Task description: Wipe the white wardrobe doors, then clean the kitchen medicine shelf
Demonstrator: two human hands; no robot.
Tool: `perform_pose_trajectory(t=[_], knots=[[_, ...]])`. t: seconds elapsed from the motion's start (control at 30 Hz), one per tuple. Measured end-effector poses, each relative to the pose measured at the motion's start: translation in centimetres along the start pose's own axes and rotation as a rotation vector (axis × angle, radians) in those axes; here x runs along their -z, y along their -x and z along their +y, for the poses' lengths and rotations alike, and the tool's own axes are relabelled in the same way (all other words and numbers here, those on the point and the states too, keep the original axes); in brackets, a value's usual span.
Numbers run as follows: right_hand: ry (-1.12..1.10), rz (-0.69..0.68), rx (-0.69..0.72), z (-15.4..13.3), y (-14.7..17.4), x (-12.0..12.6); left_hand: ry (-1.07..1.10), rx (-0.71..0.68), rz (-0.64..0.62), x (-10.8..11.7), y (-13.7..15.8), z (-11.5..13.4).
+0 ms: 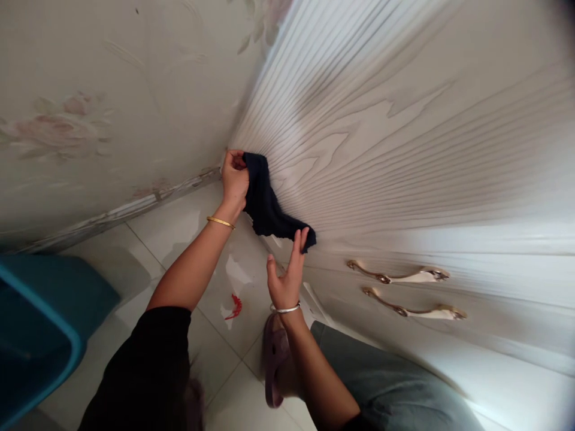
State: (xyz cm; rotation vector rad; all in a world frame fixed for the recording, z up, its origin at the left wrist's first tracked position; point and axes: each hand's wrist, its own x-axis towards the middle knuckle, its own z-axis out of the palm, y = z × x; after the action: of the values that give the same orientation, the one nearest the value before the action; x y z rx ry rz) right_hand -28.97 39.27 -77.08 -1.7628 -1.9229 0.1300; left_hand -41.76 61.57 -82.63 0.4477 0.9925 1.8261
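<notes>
A dark navy cloth (269, 209) lies stretched against the lower part of a white wood-grain cabinet door (341, 149). My left hand (235, 179), a gold bangle at its wrist, pinches the cloth's upper end close to the corner where cabinet and wall meet. At the other end, two outstretched fingers of my right hand (287, 284) press the cloth to the door. The right thumb stands apart from these fingers, and a silver bangle circles that wrist. Between both hands the cloth sags a little, its lower edge ragged.
Two ornate gold-and-white handles (404, 275) stick out from the cabinet on the right. A blue bin (76, 323) stands at lower left by the flowered wall (135, 108). On the tiled floor (215, 353) lie a red scrap (234, 307) and white bits. Below is my sandalled foot (275, 362).
</notes>
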Motion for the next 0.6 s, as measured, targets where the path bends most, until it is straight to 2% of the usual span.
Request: perform_pose_trajectory(t=[0.17,0.33,0.5,0.6], knots=[[-0.016,-0.044,-0.021,-0.3,0.1,0.2,0.083,0.224,-0.025,-0.2,0.2,0.9],[-0.047,-0.04,-0.018,-0.3,0.1,0.0,0.095,0.221,-0.026,-0.2,0.2,2.1],[-0.068,-0.052,-0.043,-0.5,0.5,-0.9,0.078,0.274,-0.058,-0.2,-0.1,1.8],[-0.05,-0.058,-0.03,-0.8,0.5,-0.9,0.097,0.226,-0.079,-0.7,-0.5,1.7]])
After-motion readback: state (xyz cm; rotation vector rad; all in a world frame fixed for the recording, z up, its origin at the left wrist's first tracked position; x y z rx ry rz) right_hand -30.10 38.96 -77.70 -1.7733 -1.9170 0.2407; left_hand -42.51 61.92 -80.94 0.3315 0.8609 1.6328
